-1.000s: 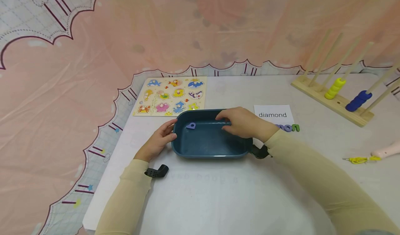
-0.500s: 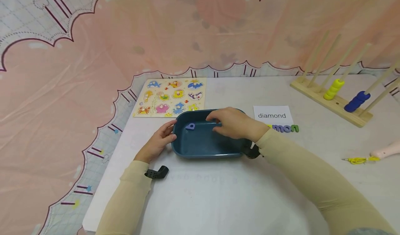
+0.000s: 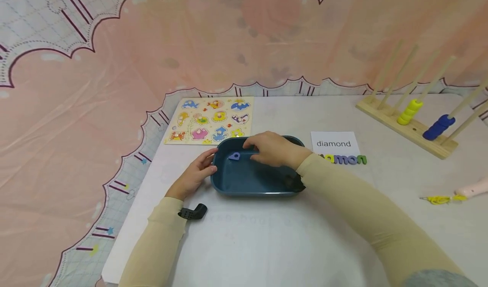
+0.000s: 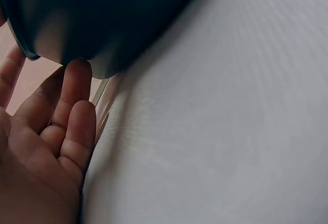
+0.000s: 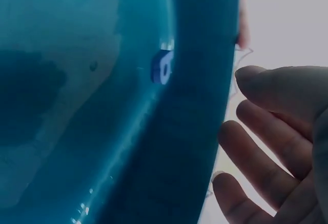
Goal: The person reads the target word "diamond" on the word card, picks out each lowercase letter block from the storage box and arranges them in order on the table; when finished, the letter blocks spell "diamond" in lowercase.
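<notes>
A dark teal tray [image 3: 263, 183] sits on the white table with a small purple letter [image 3: 234, 156] inside, by its left end. That letter [image 5: 163, 67], with a hole through it, also shows in the right wrist view. My left hand [image 3: 193, 174] rests its fingertips against the tray's left end; in the left wrist view the loosely bent fingers [image 4: 78, 88] touch the outer wall. Over the tray's far right part, my right hand [image 3: 276, 149] reaches in from the right, thumb and fingers apart with nothing between them, to the right of the purple letter.
A white card reading "diamond" [image 3: 335, 143] lies right of the tray, above a row of coloured letters [image 3: 345, 160] partly hidden by my right arm. A sea-animal puzzle board [image 3: 209, 121] lies behind. Farther right are a wooden bead stand [image 3: 406, 126] and a yellow cord [image 3: 440, 199].
My right hand has moved left over the tray, closer to the purple letter, uncovering more of the coloured letter row. My left hand has stayed at the tray's left end.
</notes>
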Tool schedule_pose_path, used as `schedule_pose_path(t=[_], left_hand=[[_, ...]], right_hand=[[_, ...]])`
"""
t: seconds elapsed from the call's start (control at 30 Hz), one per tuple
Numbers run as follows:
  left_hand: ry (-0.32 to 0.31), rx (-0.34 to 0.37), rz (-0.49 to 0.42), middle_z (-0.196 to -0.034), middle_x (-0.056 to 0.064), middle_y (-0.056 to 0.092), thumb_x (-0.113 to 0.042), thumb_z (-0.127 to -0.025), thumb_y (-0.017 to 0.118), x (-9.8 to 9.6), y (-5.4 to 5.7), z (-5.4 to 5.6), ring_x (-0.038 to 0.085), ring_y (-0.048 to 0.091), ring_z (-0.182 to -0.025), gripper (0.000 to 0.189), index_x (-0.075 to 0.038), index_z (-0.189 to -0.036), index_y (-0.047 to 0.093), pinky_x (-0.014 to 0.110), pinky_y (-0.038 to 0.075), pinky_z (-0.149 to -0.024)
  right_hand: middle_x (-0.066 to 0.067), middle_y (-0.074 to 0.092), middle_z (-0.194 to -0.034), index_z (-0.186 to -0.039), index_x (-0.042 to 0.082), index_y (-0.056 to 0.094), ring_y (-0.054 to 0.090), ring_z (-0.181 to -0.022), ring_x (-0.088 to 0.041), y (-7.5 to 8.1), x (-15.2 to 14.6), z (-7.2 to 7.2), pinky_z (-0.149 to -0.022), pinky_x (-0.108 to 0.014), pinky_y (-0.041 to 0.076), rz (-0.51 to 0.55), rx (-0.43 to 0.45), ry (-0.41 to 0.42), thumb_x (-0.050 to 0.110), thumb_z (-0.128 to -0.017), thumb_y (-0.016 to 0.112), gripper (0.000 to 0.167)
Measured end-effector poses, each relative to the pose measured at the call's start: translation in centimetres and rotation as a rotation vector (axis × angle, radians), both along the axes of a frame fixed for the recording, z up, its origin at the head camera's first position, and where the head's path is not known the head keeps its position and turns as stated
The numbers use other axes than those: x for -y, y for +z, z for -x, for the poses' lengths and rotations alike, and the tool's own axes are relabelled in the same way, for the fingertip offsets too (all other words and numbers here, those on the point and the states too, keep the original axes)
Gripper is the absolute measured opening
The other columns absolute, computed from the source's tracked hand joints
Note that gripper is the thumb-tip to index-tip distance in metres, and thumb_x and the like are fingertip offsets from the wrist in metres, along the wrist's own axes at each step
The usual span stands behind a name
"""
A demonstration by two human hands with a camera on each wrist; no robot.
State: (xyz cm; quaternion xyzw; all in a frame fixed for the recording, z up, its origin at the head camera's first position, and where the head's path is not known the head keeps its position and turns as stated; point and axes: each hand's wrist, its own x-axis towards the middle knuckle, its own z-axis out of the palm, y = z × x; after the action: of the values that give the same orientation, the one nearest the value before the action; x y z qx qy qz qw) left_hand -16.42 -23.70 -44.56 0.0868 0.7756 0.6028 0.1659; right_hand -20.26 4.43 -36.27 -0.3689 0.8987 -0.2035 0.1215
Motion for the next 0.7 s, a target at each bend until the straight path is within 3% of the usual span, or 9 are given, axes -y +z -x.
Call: schedule_pose_path(t=[0.2,0.5,0.7], left_hand=[[-0.021,-0.024,-0.017,-0.159,0.027,0.027,-0.011,-0.103,0.056,0.1,0.0,-0.2,0.045,0.031,-0.143,0.062,-0.004,-0.157,0.026,0.057,0.025,-0.114],[-0.027,-0.035,0.011,-0.159,0.026,0.026,-0.028,-0.101,0.062,0.1,-0.2,-0.2,0.045,0.028,-0.144,0.068,-0.011,-0.157,0.028,0.058,0.025,-0.114],[-0.02,-0.011,-0.004,-0.16,0.025,0.025,-0.016,-0.103,0.057,0.2,0.1,-0.3,0.043,0.025,-0.146,0.064,-0.008,-0.157,0.026,0.057,0.022,-0.115]], right_hand=[[-0.009,0.065,-0.129,-0.133,0.006,0.062,0.06,-0.116,-0.024,-1.2,1.2,0.5,-0.104,-0.04,0.045,-0.013,0.068,0.01,0.016,-0.096,0.068,0.038],[-0.008,0.063,-0.132,-0.135,0.007,0.061,0.059,-0.118,-0.021,-2.8,2.6,1.0,-0.107,-0.039,0.043,-0.011,0.089,0.017,0.021,-0.096,0.069,0.041],[-0.007,0.063,-0.133,-0.136,0.008,0.061,0.057,-0.12,-0.021,-3.3,3.3,1.4,-0.109,-0.039,0.041,-0.017,0.098,0.002,0.022,-0.097,0.068,0.042]])
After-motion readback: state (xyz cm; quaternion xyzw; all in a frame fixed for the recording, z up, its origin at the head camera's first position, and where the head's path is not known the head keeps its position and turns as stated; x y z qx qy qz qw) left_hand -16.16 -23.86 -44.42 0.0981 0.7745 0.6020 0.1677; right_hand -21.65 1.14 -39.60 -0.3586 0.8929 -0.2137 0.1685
